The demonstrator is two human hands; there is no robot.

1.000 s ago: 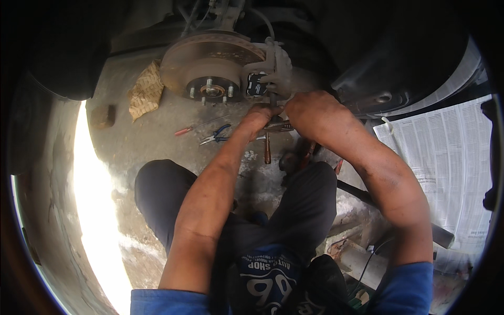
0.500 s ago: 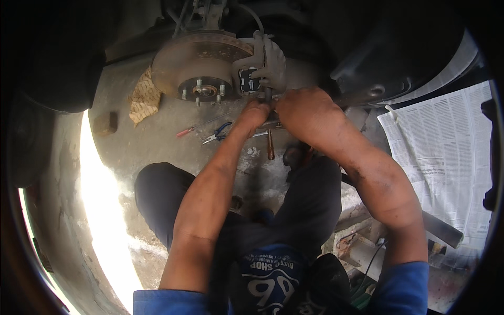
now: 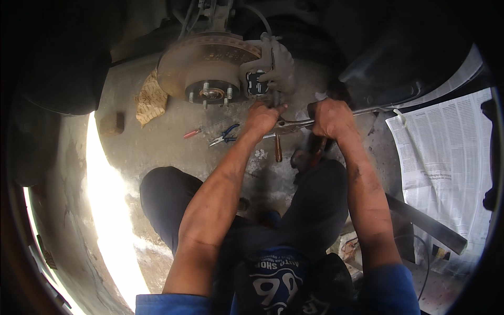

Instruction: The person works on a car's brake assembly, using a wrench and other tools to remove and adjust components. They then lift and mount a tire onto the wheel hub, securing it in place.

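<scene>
Hands parted along a metal wrench (image 3: pixel 295 125), below a brake caliper (image 3: pixel 282 65). The right hand (image 3: pixel 333 119), bunched against the left half a second ago, now stands well out to the right; its forearm has straightened, and a bare stretch of metal shows between the two hands. The left hand (image 3: pixel 262 118) has kept its place at the caliper's lower end. The change suggests, to one standing by, a longer hold on the tool while the near end is steadied.

Fingers, right: curled into a fist, apparently clenched round the wrench; a dark piece beside the knuckles cannot be identified. Fingers, left: bent, thumb side toward the caliper; their inner faces are hidden, so whether they grip or merely rest cannot be made out.

Wrench: roughly crosswise, its near end just beside the left hand. Blue-handled needle-nose pliers (image 3: pixel 221 138) and a brown-handled tool (image 3: pixel 278 149) lie nearer the knees.
</scene>
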